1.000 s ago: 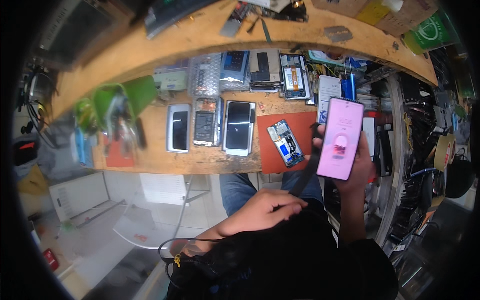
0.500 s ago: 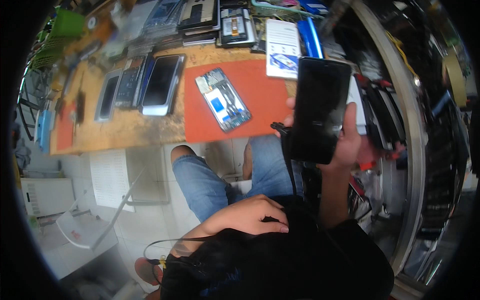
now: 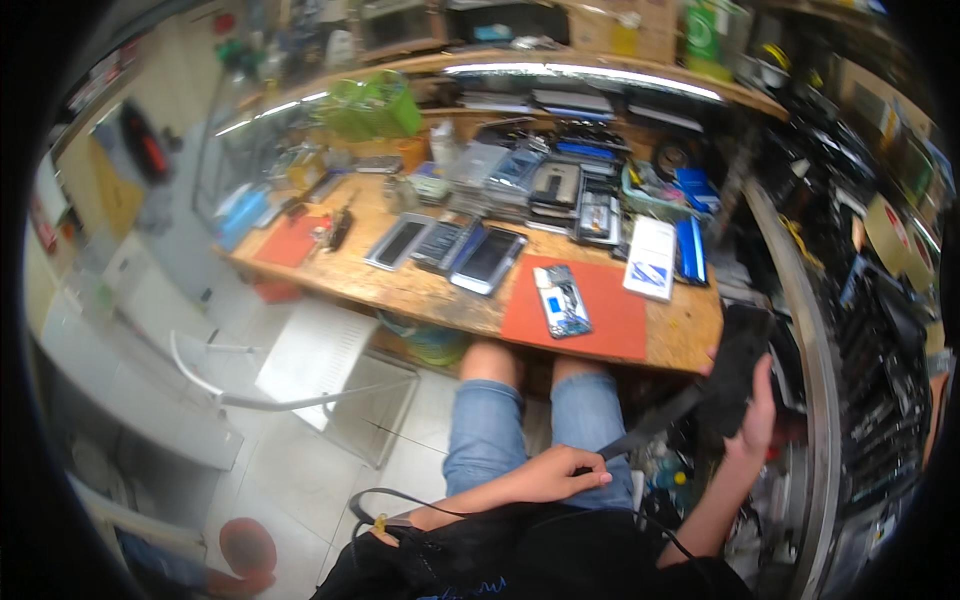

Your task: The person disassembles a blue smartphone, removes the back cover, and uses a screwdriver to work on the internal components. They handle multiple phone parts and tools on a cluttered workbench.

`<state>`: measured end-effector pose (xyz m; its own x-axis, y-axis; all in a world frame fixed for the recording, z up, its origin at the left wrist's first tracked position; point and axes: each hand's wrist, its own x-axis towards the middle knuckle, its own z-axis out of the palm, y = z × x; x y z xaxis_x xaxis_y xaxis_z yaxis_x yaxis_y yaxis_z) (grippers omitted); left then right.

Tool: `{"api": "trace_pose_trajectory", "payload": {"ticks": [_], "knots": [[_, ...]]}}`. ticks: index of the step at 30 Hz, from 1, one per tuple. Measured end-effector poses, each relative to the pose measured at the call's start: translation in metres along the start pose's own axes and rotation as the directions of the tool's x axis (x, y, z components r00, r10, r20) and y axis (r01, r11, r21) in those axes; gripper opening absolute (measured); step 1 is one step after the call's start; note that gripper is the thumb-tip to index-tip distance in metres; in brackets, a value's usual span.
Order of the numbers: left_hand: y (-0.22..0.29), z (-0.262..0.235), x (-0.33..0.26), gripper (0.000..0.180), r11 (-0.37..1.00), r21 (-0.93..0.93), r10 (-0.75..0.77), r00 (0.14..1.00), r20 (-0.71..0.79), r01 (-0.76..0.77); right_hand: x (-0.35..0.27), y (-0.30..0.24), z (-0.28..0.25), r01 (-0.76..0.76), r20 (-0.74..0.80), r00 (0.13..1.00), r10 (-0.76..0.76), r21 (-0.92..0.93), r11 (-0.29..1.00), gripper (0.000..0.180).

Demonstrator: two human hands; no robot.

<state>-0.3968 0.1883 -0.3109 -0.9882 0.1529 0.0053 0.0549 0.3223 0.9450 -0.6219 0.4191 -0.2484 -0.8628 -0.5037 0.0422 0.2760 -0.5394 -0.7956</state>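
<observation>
My right hand [image 3: 758, 415] is wrapped round a black smartphone [image 3: 742, 350], held past the bench's right end. From beside the phone a dark strap or cable [image 3: 655, 415], smeared by motion, slants down toward my left hand [image 3: 555, 474]. That hand lies low over my thigh, its fingers curled in; a dark bit shows between thumb and fingers, too unclear to name. On an orange mat [image 3: 620, 325] lies an opened phone [image 3: 562, 300] with its inner parts bare. Left of the mat are a white-edged phone [image 3: 488, 260], a dark phone part [image 3: 440, 243] and a grey-framed phone [image 3: 400, 240].
Stacks of phone parts [image 3: 555, 190] crowd the back of the wooden bench [image 3: 470, 313]. A white box [image 3: 651, 257] and a blue packet [image 3: 691, 250] lie at its right. A metal post [image 3: 808, 370] rises close beside my right hand. A white chair [image 3: 315, 360] stands at left.
The view has swung up and left, showing more bench and a shelf. The phone in my right hand has turned more edge-on. My left hand's fingers look more curled.
</observation>
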Motion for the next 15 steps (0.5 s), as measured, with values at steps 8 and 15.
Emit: {"api": "trace_pose_trajectory", "payload": {"ticks": [8,15], "knots": [[-0.032,-0.01,0.002,0.025,0.976,-0.142,0.172,0.985,0.015,-0.168,0.024,-0.027,0.02,0.082,0.017,0.997,-0.081,-0.148,0.986,0.063],[-0.042,0.003,0.011,0.022,0.989,-0.115,0.115,0.961,0.251,-0.088,0.129,0.0,0.2,0.503,0.66,0.737,-0.146,-0.39,0.772,0.101]]}}
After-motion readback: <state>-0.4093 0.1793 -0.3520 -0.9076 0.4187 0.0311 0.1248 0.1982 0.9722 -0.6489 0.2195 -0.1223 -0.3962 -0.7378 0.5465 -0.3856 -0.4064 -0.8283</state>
